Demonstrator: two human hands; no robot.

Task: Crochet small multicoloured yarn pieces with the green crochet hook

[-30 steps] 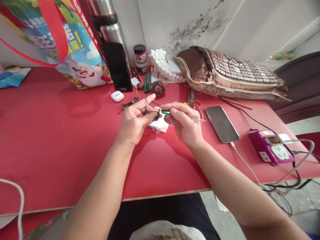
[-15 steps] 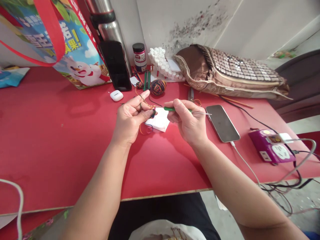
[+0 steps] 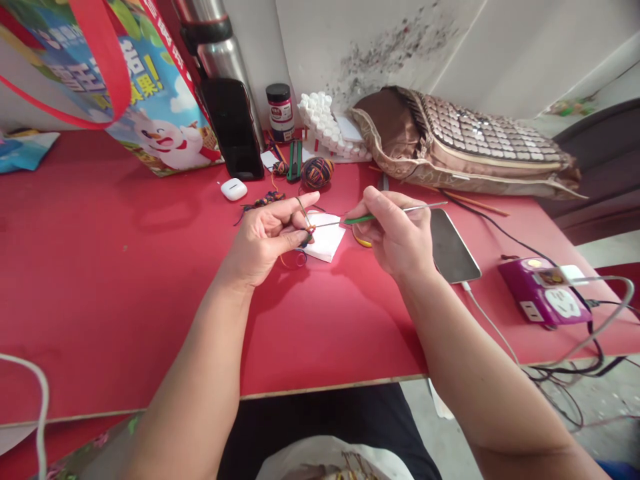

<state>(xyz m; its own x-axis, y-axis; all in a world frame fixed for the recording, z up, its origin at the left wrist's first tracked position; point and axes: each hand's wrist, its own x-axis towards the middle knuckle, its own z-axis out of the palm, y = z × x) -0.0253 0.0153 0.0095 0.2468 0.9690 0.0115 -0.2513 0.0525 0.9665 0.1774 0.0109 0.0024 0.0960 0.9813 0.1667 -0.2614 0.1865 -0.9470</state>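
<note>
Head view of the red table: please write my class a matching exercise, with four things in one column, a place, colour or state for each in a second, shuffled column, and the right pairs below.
Things
1. Thin tool with a green handle
2. Yarn work at the tool's tip
3. Yarn ball
4. Socket block

Places, colours, states
A. Multicoloured, beside the green cutter
B. Held in the right hand
C. Purple, with cables about it
D. Pinched in the left hand

Pairs: 1-B, 2-D, 3-A, 4-C
</note>
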